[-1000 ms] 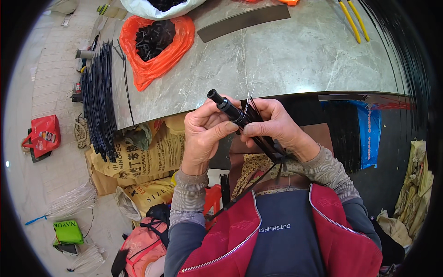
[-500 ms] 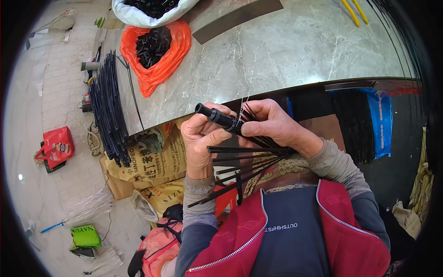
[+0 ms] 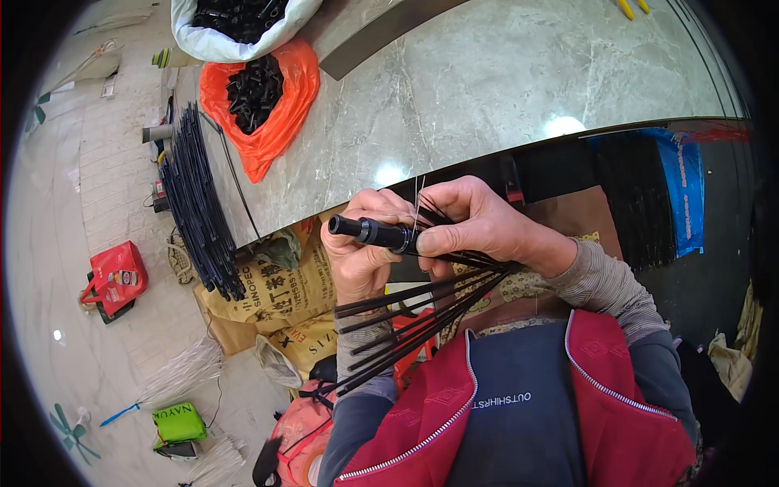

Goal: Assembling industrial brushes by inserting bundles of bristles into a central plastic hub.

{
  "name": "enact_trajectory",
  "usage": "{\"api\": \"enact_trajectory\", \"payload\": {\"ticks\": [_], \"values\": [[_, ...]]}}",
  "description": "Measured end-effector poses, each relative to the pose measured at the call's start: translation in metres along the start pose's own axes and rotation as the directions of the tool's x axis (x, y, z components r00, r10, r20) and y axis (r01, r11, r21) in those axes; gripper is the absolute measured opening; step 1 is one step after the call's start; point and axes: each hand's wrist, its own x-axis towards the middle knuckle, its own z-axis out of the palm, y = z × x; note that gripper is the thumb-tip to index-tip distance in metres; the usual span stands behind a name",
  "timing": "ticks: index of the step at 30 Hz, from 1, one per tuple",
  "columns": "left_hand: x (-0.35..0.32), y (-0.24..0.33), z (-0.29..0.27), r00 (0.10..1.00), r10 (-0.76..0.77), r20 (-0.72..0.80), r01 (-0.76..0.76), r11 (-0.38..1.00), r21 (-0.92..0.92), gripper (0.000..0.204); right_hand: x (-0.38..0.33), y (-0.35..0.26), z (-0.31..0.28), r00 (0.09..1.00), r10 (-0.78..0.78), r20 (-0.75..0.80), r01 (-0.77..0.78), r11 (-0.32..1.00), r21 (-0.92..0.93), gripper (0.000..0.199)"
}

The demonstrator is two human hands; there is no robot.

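since a second ago: black rods (image 3: 422,321) fanned out below the hands, where before only a tight bundle showed; black cylindrical handle (image 3: 375,233) shifted left and lower, now level, tip pointing left. suggests, as a judgement, rods being gathered or seated into the handle's end, not yet all in line.

left hand (image 3: 363,260) closed around the handle from beneath, fingers curled under it. right hand (image 3: 475,223) clamped over the handle's inner end, thumb pressed on top, pinching the rod ends together with a thin pale wire (image 3: 418,203) sticking up between the fingers.

all held in the air in front of the chest, just off the near edge of the marble bench (image 3: 487,89). bench edge close beyond the knuckles; orange bag of black parts (image 3: 260,97) and long rod bundle (image 3: 199,211) well apart to the left. free room mostly downward and left, over sacks (image 3: 268,296) on the floor.
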Motion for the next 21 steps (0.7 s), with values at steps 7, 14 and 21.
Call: {"api": "enact_trajectory", "payload": {"ticks": [7,14,21], "values": [[0.003,-0.003,-0.004,1.0,0.006,0.02,-0.006,1.0,0.009,0.034,0.003,0.003,-0.006,1.0,0.014,0.02,-0.014,1.0,0.007,0.018],[0.002,-0.004,-0.007,0.995,0.052,0.081,-0.052,0.999,-0.002,0.037,0.002,0.007,-0.007,0.999,0.018,0.05,-0.02,0.999,0.047,0.019],[0.0,-0.002,-0.01,0.991,0.074,0.109,-0.075,0.997,0.003,0.037,0.002,0.009,-0.007,0.997,0.009,0.071,-0.012,0.999,0.039,0.025]]}}
